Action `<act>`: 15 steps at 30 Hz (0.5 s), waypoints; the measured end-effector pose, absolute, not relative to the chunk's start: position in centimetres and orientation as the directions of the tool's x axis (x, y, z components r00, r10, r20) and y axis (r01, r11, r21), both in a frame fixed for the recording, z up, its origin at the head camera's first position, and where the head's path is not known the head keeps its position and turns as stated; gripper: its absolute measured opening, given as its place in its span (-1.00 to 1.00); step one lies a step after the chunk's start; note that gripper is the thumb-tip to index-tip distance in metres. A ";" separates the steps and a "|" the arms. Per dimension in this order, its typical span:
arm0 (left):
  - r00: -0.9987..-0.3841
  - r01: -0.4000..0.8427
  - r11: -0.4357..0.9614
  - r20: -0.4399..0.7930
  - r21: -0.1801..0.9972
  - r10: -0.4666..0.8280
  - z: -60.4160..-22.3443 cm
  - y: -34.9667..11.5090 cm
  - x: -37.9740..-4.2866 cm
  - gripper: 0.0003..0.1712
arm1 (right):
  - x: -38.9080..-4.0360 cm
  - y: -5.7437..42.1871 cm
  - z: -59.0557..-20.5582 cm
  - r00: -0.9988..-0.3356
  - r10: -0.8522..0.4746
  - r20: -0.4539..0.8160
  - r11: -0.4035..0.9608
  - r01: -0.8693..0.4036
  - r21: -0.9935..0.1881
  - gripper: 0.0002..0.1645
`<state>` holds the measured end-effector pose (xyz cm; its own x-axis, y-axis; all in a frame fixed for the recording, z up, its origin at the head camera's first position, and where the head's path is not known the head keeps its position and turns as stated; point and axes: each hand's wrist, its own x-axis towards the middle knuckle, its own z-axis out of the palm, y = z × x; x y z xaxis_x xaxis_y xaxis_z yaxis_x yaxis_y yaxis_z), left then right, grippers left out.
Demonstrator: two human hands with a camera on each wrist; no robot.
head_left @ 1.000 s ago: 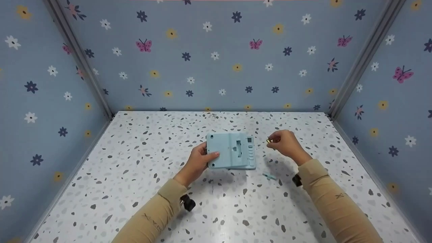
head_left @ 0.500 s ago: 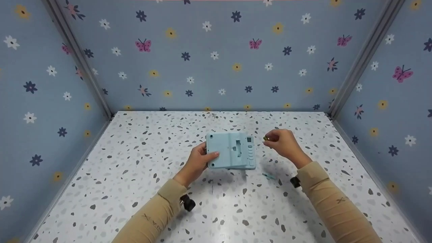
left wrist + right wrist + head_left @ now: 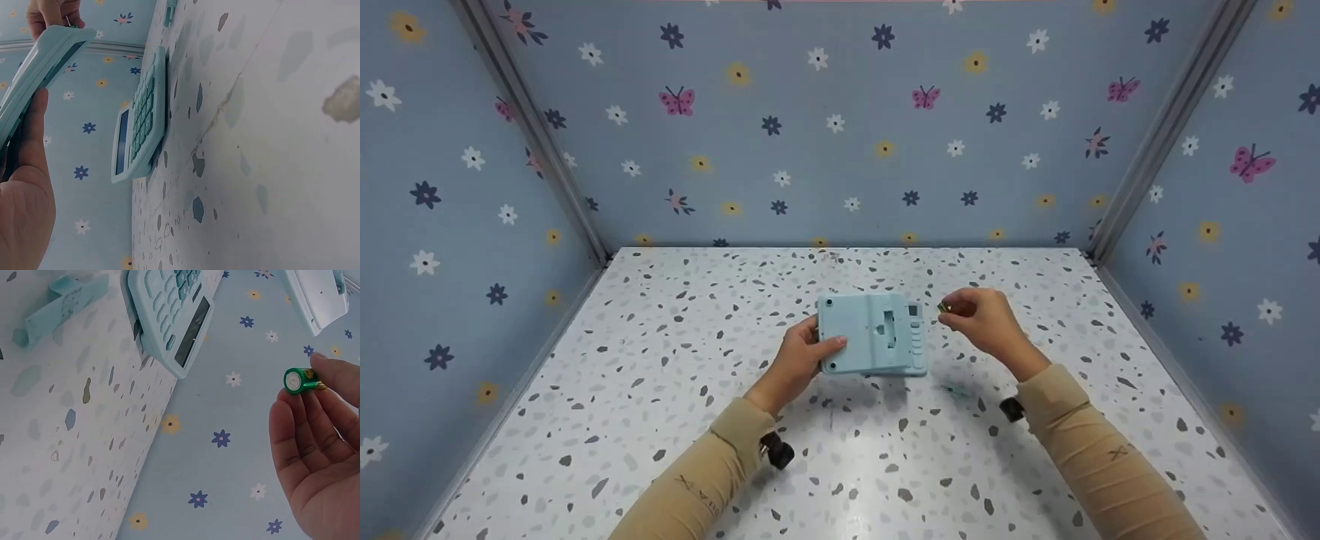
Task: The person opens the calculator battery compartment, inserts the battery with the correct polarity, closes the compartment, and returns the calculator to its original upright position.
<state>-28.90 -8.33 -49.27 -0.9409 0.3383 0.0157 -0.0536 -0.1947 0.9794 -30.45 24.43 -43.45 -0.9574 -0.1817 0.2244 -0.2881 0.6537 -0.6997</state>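
Note:
My left hand point(image 3: 795, 360) grips a light-blue calculator point(image 3: 847, 330) by its left side, thumb across the back. The back faces up, showing an uncovered battery slot point(image 3: 890, 330). To its right, my right hand point(image 3: 982, 319) pinches a small green and gold battery point(image 3: 301, 381) between thumb and fingers, its flat silver end showing in the right wrist view. The battery is apart from the calculator. Below the held calculator, a second light-blue calculator point(image 3: 143, 118) lies on the table with keys and display up; the head view shows only its right strip of keys.
A small light-blue battery cover point(image 3: 67, 306) lies on the speckled table point(image 3: 697, 450), nearer me than the second calculator. Flowered blue panels point(image 3: 840, 150) wall the table at the back and on both sides.
My right hand has moved slightly left with the battery, closer to the held calculator. The left hand and the calculator in it stay nearly still.

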 end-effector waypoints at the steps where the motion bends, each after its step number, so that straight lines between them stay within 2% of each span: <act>1: -0.941 -0.053 -0.195 0.016 0.979 0.339 -49.3 -8.3 -28.9 -0.29 | -30.4 24.3 -43.4 -0.957 -0.182 0.228 0.652 -0.291 -0.700 -0.75; 15: -0.941 -0.046 -0.202 0.025 0.978 0.338 -49.5 -8.3 -29.1 -0.32 | -29.2 23.1 -43.1 -0.929 -0.219 0.297 0.606 -0.368 -0.705 -0.75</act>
